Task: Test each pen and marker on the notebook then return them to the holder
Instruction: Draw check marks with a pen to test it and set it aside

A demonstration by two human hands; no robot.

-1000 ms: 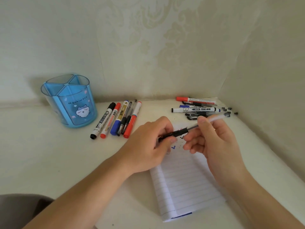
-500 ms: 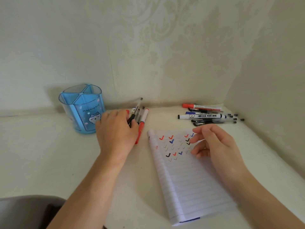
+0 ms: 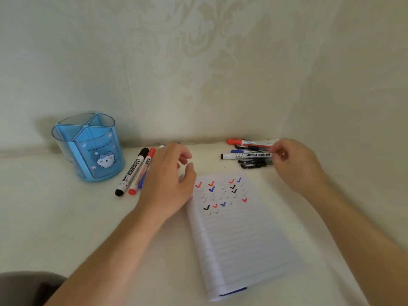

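Observation:
The open lined notebook (image 3: 239, 241) lies in the middle, with red, blue and black check marks near its top. A blue divided pen holder (image 3: 88, 151) stands at the back left and looks empty. Beside it lie a black-capped marker (image 3: 132, 171) and a red-capped marker (image 3: 143, 171); more pens are hidden under my left hand (image 3: 167, 182), which hovers over them with relaxed fingers and holds nothing. My right hand (image 3: 295, 166) reaches the right ends of a second pile: a red marker (image 3: 247, 142), a white marker (image 3: 247, 155) and black pens (image 3: 254, 165). None is lifted.
The white desk surface (image 3: 66, 217) meets patterned walls at the back and right, forming a corner just behind the right pile. A dark grey object (image 3: 24, 288) shows at the bottom left edge.
My left hand carried the black pen from above the notebook to the left pile and let it go. My right hand moved from the notebook up to the right pile.

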